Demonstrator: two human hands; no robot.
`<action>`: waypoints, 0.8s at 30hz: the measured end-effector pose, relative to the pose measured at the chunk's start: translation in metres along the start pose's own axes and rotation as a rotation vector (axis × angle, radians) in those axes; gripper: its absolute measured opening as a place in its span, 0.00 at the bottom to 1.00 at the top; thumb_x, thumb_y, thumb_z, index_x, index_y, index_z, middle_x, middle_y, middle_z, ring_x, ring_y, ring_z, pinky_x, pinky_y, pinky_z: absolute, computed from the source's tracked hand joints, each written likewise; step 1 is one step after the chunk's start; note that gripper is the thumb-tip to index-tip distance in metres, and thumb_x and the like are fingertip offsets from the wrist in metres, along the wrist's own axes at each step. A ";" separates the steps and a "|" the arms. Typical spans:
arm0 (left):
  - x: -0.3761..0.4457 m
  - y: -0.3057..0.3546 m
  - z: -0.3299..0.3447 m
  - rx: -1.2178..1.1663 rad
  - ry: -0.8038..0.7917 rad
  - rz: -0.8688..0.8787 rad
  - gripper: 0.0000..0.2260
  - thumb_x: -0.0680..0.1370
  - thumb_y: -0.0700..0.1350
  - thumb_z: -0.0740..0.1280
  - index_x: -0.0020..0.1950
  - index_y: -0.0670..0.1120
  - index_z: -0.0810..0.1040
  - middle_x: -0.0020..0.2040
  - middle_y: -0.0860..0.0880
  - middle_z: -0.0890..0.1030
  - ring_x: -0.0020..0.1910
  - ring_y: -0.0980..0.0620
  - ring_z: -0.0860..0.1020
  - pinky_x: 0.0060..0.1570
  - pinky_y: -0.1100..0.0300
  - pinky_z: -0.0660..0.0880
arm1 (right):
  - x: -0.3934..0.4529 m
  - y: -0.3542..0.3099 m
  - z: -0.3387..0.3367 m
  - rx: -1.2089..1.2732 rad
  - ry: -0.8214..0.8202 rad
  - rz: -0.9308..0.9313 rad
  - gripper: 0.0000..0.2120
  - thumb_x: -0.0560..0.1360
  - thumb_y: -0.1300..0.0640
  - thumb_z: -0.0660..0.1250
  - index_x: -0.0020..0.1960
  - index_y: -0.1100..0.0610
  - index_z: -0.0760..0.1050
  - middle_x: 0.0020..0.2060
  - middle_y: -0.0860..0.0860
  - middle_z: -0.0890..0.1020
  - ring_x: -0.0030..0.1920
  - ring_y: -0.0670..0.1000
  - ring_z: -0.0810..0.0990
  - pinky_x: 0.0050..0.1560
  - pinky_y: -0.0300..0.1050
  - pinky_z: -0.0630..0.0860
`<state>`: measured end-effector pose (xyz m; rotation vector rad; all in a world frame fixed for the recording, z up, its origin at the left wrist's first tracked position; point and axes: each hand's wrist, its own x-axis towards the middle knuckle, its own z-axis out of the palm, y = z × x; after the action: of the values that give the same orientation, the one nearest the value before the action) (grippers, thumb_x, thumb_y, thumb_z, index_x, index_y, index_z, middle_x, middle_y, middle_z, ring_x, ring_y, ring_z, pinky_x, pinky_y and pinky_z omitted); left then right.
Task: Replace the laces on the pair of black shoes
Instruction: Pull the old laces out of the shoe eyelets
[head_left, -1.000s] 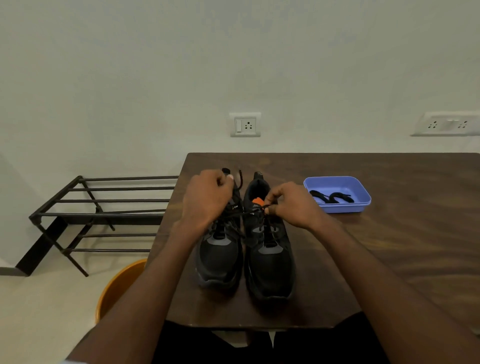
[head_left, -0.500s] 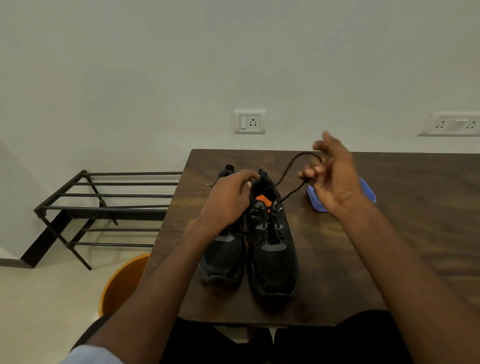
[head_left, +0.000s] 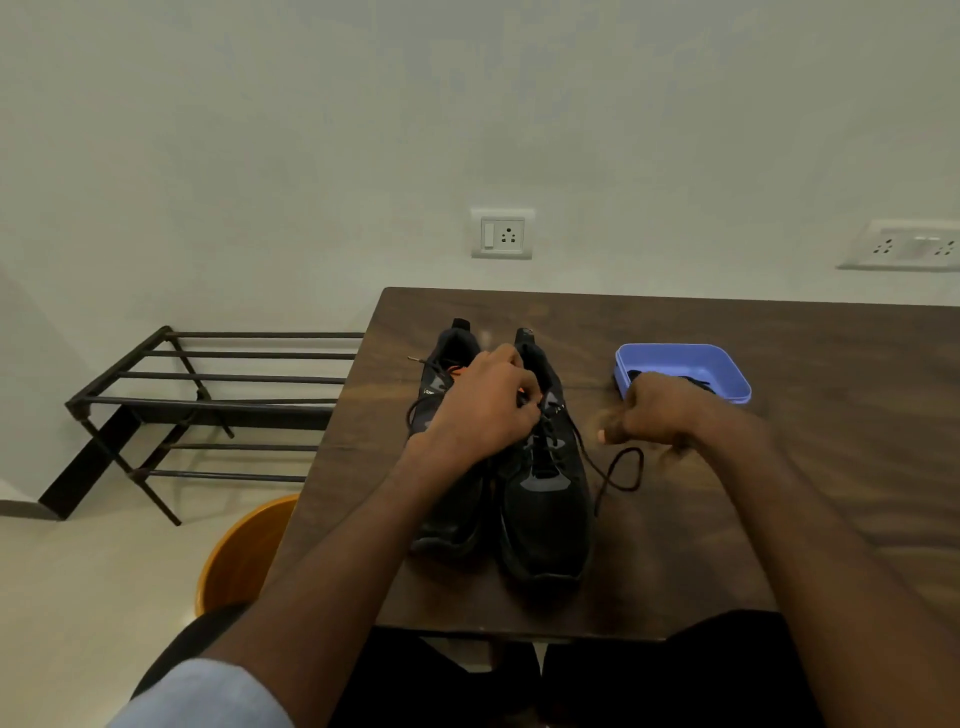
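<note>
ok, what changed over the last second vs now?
The right hand went from the right shoe up and back toward the blue tray, drawing a lace out, then came down to the table; it is blurred, so its grip is unclear. The lace now trails loose beside the shoe. The left hand shifted from the left shoe onto the right shoe's collar. Shoes and tray stayed put.

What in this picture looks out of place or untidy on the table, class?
A loose black lace trails off the right shoe and loops across the bare table beside it. The left shoe has lace ends straggling out too. Nothing looks spilled or damaged.
</note>
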<state>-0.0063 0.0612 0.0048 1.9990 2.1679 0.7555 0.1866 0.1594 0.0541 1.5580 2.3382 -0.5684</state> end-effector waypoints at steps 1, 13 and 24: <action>0.001 0.001 0.001 -0.025 0.009 -0.020 0.07 0.79 0.47 0.71 0.55 0.48 0.86 0.53 0.50 0.74 0.53 0.51 0.73 0.55 0.56 0.75 | 0.004 -0.001 0.003 -0.028 0.068 -0.073 0.32 0.74 0.44 0.77 0.70 0.59 0.71 0.61 0.57 0.78 0.56 0.56 0.79 0.54 0.50 0.79; 0.000 -0.003 0.001 -0.567 0.046 -0.371 0.06 0.81 0.42 0.69 0.49 0.44 0.85 0.43 0.47 0.85 0.40 0.56 0.82 0.39 0.67 0.78 | 0.019 -0.041 0.035 0.096 0.059 -0.385 0.49 0.64 0.46 0.85 0.77 0.48 0.62 0.69 0.52 0.66 0.67 0.57 0.73 0.65 0.55 0.77; 0.005 0.000 0.004 -0.151 0.178 -0.155 0.06 0.80 0.40 0.70 0.45 0.47 0.84 0.41 0.55 0.77 0.39 0.59 0.75 0.41 0.68 0.70 | 0.023 -0.042 0.035 0.139 0.035 -0.383 0.48 0.66 0.48 0.83 0.78 0.50 0.61 0.69 0.52 0.65 0.65 0.55 0.73 0.63 0.52 0.77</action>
<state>-0.0050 0.0675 0.0028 1.7285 2.2511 1.0731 0.1392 0.1475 0.0199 1.1805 2.6940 -0.8089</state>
